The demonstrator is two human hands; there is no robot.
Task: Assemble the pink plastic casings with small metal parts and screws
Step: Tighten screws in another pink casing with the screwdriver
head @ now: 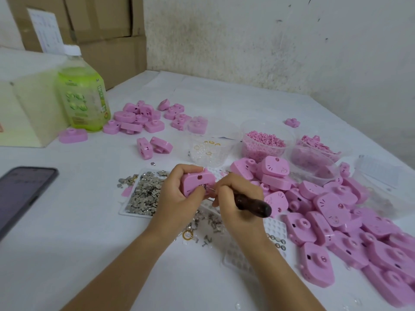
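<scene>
Pink hard plastic takes up much of the white-covered table [67, 243]. A big heap of casings [332, 207] spreads along the right side, and a smaller heap [139, 117] lies far left. Near the middle, a shallow white tray [122, 212] holds a bed of small metal parts [146, 194].

Just right of the tray, the left hand [177, 196] grips one casing [197, 181], lifted off the table, with fingers curled over its far edge and the thumb on the near face. The right hand [238, 198] is closed round a dark-handled screwdriver [253, 206], whose tip meets the casing's lower right corner. Loose screws [208, 223] lie on the table beneath the wrists.

The casing looks light, stiff and smooth, so it would likely twist under the driver's push. It seems best held across its broad faces and rounded edge, clear of the holes. The metal parts and screws appear tiny and slippery, best pinched one at a time. Whether a screw already sits in the casing cannot be told.
</scene>
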